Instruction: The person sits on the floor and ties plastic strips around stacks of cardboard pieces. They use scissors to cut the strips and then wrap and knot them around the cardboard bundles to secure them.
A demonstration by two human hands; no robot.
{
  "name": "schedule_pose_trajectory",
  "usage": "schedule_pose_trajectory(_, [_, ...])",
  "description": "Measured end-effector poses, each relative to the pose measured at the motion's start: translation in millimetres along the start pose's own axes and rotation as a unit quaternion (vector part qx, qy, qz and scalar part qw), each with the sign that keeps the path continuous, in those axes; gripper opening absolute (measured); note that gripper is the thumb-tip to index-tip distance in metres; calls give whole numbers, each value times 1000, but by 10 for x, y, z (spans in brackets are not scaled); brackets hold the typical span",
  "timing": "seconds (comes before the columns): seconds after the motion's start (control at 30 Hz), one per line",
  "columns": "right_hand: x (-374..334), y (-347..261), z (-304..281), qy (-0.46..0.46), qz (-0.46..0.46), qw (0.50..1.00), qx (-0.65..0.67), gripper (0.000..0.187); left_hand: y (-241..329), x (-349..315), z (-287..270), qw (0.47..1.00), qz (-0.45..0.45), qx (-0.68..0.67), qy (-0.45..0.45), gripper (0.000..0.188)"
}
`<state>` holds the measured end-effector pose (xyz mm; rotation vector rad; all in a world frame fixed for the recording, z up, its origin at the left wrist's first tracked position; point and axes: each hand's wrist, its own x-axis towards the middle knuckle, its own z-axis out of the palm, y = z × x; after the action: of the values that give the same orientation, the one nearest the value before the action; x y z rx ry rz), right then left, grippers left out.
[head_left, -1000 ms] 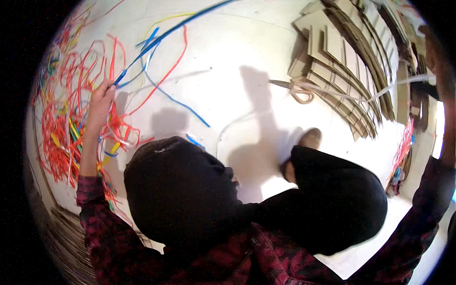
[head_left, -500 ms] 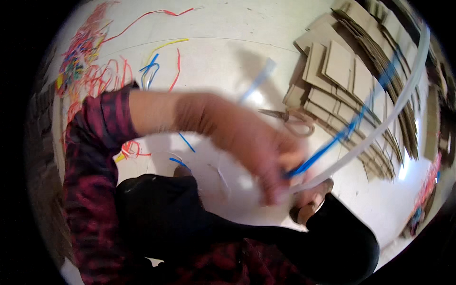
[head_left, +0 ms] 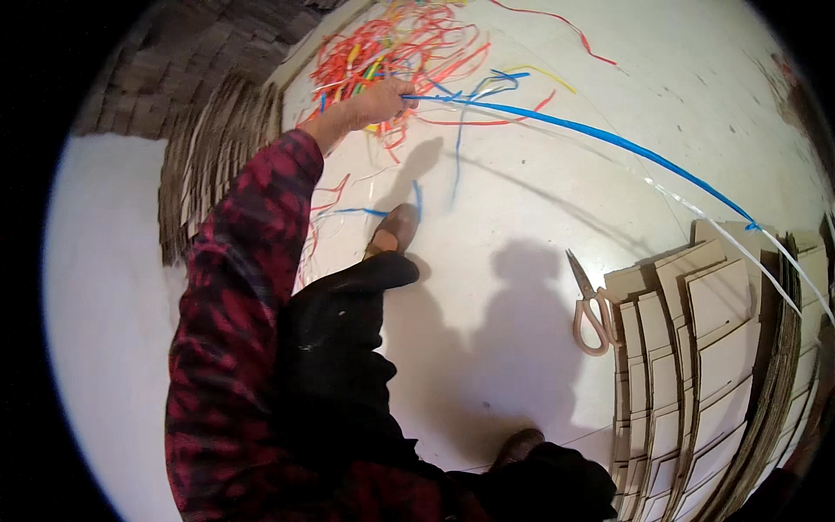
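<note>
My left hand [head_left: 383,100] reaches out to the far left, fingers closed around the end of a blue strap [head_left: 609,135]. From there the strap runs taut in a long arc to the right, above the floor. At its far end a small blue knot [head_left: 751,226] joins it to a white strap [head_left: 790,261], which carries on past the cardboard. A second white strand [head_left: 709,215] hangs beside it. My right hand is not in view.
Tangled red, yellow and blue straps [head_left: 417,48] lie heaped on the floor beyond my left hand. Scissors with pale handles [head_left: 593,329] rest beside stacked flat cardboard [head_left: 718,304] at the right. More cardboard stacks [head_left: 217,161] stand at the left. My feet are below.
My left hand has swung from the middle out to the far left, drawing the blue strap out to its length. The view has turned, so the scissors and cardboard now appear lower.
</note>
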<state>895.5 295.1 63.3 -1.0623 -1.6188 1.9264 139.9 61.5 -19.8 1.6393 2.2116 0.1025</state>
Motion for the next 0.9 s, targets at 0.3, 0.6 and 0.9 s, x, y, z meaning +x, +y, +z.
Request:
schedule_pose_trajectory(0.3, [617, 1239, -661, 217, -298, 798, -477, 49, 244, -2527, -22, 896, -42, 358, 258, 28])
schedule_pose_trajectory(0.6, [1142, 560, 616, 146, -372, 839, -368, 44, 389, -4885, 92, 825, -211, 428, 302, 25])
schedule_pose_trajectory(0.9, [1050, -47, 798, 74, -258, 930, -253, 53, -139, -5776, 314, 810, -324, 354, 337, 30])
